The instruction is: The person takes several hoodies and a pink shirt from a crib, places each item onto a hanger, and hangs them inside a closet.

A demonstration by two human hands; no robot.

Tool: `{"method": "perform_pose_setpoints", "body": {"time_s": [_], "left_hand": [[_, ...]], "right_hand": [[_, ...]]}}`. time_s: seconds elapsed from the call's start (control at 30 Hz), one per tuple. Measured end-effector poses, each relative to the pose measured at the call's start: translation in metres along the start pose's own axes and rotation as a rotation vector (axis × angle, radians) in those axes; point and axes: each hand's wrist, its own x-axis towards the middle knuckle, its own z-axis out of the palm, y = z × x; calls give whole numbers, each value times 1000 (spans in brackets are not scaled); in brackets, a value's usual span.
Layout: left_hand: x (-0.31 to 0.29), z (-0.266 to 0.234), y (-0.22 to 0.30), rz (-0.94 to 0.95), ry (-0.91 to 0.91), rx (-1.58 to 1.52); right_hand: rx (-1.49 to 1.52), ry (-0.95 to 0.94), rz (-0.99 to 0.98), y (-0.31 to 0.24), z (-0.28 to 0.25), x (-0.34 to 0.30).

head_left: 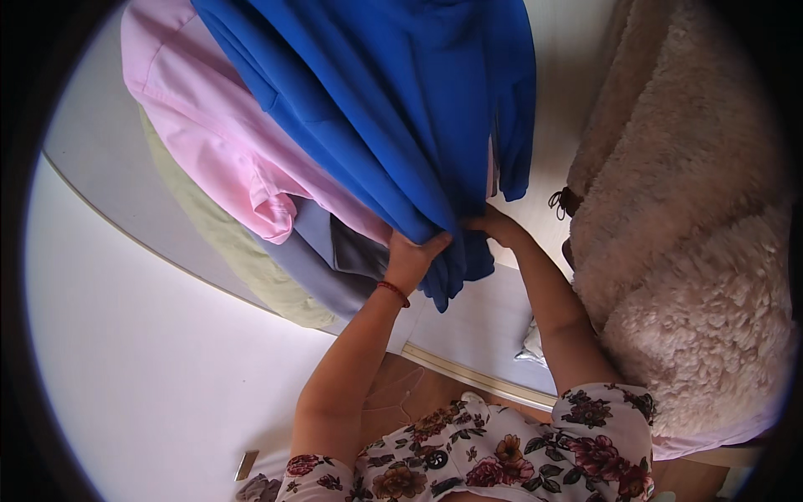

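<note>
A blue long-sleeved top [393,117] hangs down in long folds in front of me, its lower end bunched. My left hand [411,258] is closed on that lower part, thumb over the cloth, with a red bracelet at the wrist. On the other side, my right hand [493,227] grips the same cloth; most of its fingers are hidden behind the folds. Left of the blue top hangs a pink long-sleeved garment [201,125] with its cuff turned toward me. Below the pink one are a grey garment [335,259] and a pale green one [226,234].
A thick, fluffy beige textile [694,251] fills the right side, close to my right arm. A pale floor track [477,381] crosses below the clothes, with brown wood flooring [393,389] on my side. A white panel [167,360] stands at the left. Something silvery [533,345] lies near my right forearm.
</note>
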Motion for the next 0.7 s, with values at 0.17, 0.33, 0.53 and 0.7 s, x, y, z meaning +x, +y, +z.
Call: {"method": "perform_pose_setpoints", "body": {"time_s": [0.17,0.33,0.53,0.7], "left_hand": [[-11,-6,-16,-146,46,-28],[-12,-30,-51,-99,412,-8],[-17,-12,-67,-40,345,-1],[-67,-23,-94,-434,303,269]], "right_hand": [[-234,201,-61,15,33,10],[-378,1158,-105,46,-41,20],[-281,1138,255,73,-26,21],[799,516,582,133,-9,8]]}}
